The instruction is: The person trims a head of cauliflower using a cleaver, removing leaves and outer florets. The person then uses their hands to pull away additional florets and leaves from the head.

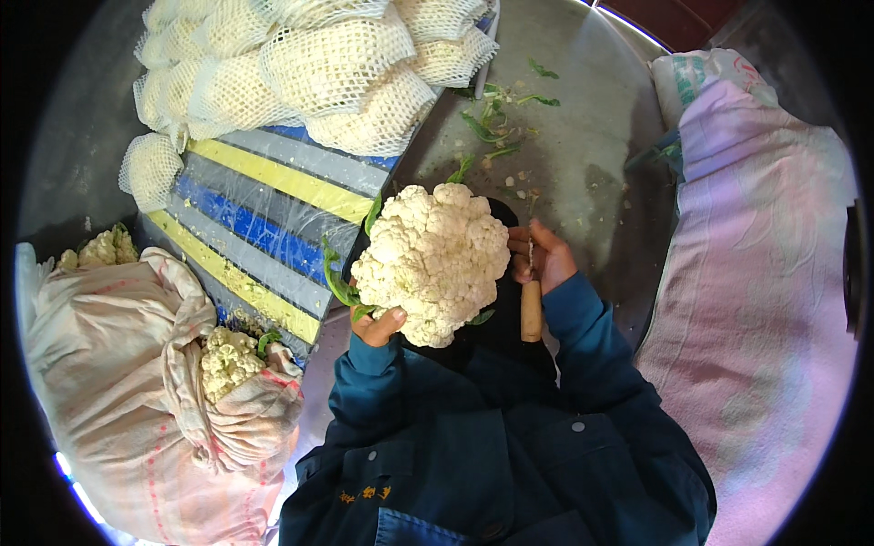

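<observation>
A large white cauliflower head (433, 263) with a few green leaves at its edge is in front of my body. My left hand (375, 324) grips it from the lower left, thumb on the curds. At its right side, my right hand (546, 256) holds a knife with a wooden handle (531, 312); the handle points down towards my body, and the thin blade is seen edge-on between the fingers. Whether the right fingertips touch the cauliflower is hard to tell.
Cauliflowers in white foam nets (334, 58) are piled on a striped table (273, 198) at upper left. A cloth-wrapped bundle (102, 355) holding cauliflowers stands at left. Leaf trimmings (488, 126) lie on the floor. A pink cloth (744, 307) covers something at right.
</observation>
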Action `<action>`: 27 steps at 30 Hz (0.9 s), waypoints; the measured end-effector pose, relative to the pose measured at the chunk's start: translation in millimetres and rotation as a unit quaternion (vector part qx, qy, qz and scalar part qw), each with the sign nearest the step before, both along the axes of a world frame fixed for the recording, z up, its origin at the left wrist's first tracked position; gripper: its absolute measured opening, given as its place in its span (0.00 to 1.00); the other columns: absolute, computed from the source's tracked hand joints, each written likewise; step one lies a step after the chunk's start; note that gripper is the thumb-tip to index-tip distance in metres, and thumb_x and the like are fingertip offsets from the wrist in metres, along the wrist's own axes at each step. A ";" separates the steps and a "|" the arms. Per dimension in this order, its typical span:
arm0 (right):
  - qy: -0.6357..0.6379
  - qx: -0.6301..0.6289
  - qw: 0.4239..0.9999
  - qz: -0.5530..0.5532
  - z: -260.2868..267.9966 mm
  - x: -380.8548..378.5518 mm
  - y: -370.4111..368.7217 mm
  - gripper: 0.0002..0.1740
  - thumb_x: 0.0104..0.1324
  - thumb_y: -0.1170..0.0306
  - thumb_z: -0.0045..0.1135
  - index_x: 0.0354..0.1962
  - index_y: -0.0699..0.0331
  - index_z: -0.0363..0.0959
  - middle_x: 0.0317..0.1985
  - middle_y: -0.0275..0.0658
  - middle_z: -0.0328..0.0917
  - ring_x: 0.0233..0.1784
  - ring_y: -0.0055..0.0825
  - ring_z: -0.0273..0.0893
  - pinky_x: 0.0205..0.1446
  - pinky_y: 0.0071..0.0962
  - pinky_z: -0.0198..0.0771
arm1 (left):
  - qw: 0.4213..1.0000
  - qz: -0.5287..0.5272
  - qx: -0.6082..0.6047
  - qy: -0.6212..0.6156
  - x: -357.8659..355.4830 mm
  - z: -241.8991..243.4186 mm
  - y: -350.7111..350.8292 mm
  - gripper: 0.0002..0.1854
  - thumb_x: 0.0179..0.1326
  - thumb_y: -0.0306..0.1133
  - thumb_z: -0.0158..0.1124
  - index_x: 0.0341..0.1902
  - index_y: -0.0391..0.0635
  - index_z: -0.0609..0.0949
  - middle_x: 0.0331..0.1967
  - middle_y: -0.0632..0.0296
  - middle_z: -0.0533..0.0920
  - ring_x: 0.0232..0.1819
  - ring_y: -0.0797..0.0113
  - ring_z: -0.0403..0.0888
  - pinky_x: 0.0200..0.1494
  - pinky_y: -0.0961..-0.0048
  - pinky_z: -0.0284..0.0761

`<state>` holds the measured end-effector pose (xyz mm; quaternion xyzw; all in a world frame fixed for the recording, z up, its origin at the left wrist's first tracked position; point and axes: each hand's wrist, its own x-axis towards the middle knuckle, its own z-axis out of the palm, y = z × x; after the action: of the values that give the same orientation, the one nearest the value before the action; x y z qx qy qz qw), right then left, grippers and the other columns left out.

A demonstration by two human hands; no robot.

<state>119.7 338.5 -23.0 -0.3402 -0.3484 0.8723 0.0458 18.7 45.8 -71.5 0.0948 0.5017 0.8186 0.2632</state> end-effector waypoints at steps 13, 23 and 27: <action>0.036 -0.042 0.998 0.006 17.4 2.6 -15.6 0.28 0.70 0.49 0.51 0.45 0.69 0.74 0.38 0.43 0.78 0.20 0.24 0.66 0.21 0.25 0.61 | 0.997 0.047 0.058 -0.008 -1.3 11.8 7.1 0.33 0.50 0.32 0.71 0.59 0.28 0.75 0.51 0.47 0.82 0.54 0.55 0.81 0.55 0.60 0.77; 0.058 -0.042 0.997 0.011 41.6 -2.4 -29.6 0.28 0.72 0.50 0.48 0.48 0.70 0.74 0.42 0.46 0.80 0.18 0.23 0.66 0.22 0.26 0.62 | 0.994 0.044 0.100 0.011 -8.2 -9.0 -4.2 0.46 0.55 0.46 0.69 0.73 0.36 0.60 0.66 0.42 0.70 0.62 0.45 0.75 0.66 0.47 0.70; 0.073 -0.031 0.997 0.022 49.4 -4.7 -32.8 0.28 0.73 0.50 0.46 0.49 0.70 0.74 0.44 0.47 0.82 0.17 0.22 0.65 0.22 0.26 0.61 | 0.993 0.047 0.109 0.007 -8.5 -7.7 -5.4 0.46 0.57 0.46 0.68 0.73 0.37 0.60 0.67 0.42 0.70 0.63 0.45 0.74 0.66 0.47 0.70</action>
<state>114.9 305.7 26.4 -0.2687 -0.3240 0.9062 0.0409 10.2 40.4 -79.2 0.1046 0.4155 0.8791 0.2089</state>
